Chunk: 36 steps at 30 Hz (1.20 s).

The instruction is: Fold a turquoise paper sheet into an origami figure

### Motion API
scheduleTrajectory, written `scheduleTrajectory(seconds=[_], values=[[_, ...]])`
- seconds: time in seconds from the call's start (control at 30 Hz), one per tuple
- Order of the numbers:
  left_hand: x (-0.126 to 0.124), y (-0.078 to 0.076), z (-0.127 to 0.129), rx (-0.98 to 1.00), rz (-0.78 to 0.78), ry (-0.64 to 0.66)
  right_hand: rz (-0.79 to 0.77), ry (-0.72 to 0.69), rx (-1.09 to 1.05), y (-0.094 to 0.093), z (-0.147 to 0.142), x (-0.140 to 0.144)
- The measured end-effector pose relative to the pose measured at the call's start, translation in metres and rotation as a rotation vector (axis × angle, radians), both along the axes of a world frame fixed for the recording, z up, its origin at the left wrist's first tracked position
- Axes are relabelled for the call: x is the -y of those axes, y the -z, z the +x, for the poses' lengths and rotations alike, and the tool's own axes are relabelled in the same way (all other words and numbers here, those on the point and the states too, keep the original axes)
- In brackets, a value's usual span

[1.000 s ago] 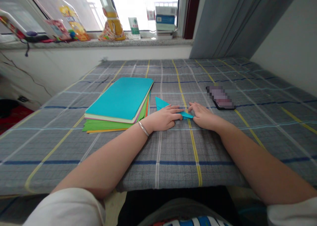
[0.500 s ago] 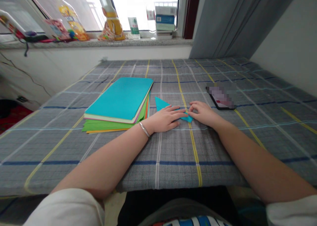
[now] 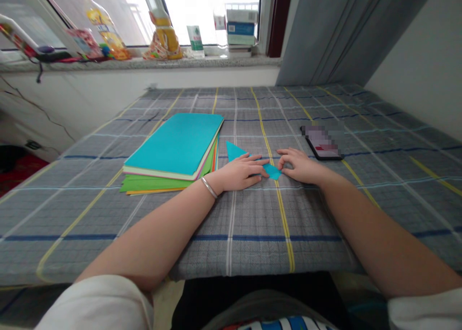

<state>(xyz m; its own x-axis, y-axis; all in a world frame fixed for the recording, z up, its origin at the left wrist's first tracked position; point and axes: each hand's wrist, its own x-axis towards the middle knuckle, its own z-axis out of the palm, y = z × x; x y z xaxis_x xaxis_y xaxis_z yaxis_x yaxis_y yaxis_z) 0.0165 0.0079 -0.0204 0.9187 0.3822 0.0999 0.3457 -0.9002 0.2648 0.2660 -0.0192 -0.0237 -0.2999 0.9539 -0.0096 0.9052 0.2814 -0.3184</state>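
Observation:
A small folded piece of turquoise paper (image 3: 235, 151) lies on the grey plaid tablecloth (image 3: 252, 214). My left hand (image 3: 240, 172) lies flat on its middle, fingers spread, pressing it down. My right hand (image 3: 299, 165) rests just to the right, its fingertips pinching the paper's right tip. A pointed corner of the paper sticks out beyond my left hand toward the far side. Most of the paper is hidden under my hands.
A stack of coloured paper sheets (image 3: 176, 149), turquoise on top, lies left of my hands. A phone (image 3: 322, 144) lies to the right. Bottles (image 3: 104, 26) and boxes (image 3: 241, 29) line the windowsill at the back; a grey curtain (image 3: 342, 31) hangs at right.
My right hand has drawn slightly rightward and curled its fingers at the paper's right tip, which now shows more. My left hand has stayed in place.

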Motion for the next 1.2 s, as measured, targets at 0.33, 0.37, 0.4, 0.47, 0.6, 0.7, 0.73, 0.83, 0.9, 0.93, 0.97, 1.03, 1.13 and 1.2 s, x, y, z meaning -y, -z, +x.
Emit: scheduleTrajectory(seconds=[0.33, 0.37, 0.4, 0.47, 0.6, 0.7, 0.73, 0.83, 0.9, 0.93, 0.97, 1.03, 1.13, 1.2], values=[[-0.007, -0.004, -0.002, 0.081, -0.179, -0.018, 0.150, 0.074, -0.110, 0.009, -0.008, -0.006], [-0.006, -0.005, -0.001, 0.093, -0.177, -0.025, 0.181, 0.084, -0.096, 0.010, -0.012, -0.005], [-0.005, -0.005, -0.001, 0.110, -0.166, -0.038, 0.202, 0.089, -0.083, 0.012, -0.015, -0.004], [-0.001, -0.004, 0.001, 0.150, -0.119, -0.077, 0.217, 0.101, -0.071, 0.013, -0.021, -0.002], [0.004, 0.002, 0.004, 0.123, 0.005, -0.143, 0.212, 0.126, -0.118, 0.015, -0.024, -0.001], [0.006, 0.005, 0.004, 0.046, 0.073, -0.201, 0.203, 0.127, -0.162, 0.016, -0.023, -0.002], [0.006, 0.005, 0.004, 0.026, 0.091, -0.227, 0.196, 0.126, -0.167, 0.016, -0.023, -0.002], [0.007, 0.005, 0.004, -0.006, 0.135, -0.318, 0.172, 0.115, -0.186, 0.015, -0.022, -0.003], [0.007, 0.006, 0.004, -0.010, 0.149, -0.384, 0.161, 0.104, -0.238, 0.012, -0.023, -0.002], [0.007, 0.007, 0.004, -0.007, 0.152, -0.415, 0.150, 0.096, -0.284, 0.010, -0.023, -0.002], [0.007, 0.008, 0.004, -0.002, 0.152, -0.444, 0.132, 0.095, -0.341, 0.008, -0.023, -0.001], [0.006, 0.009, 0.004, 0.016, 0.149, -0.496, 0.085, 0.147, -0.456, 0.003, -0.022, 0.001], [0.005, 0.009, 0.003, 0.047, 0.099, -0.567, 0.060, 0.335, -0.563, -0.004, -0.016, 0.002], [0.004, 0.008, 0.002, 0.062, 0.059, -0.581, 0.094, 0.431, -0.614, -0.006, -0.011, 0.000]])
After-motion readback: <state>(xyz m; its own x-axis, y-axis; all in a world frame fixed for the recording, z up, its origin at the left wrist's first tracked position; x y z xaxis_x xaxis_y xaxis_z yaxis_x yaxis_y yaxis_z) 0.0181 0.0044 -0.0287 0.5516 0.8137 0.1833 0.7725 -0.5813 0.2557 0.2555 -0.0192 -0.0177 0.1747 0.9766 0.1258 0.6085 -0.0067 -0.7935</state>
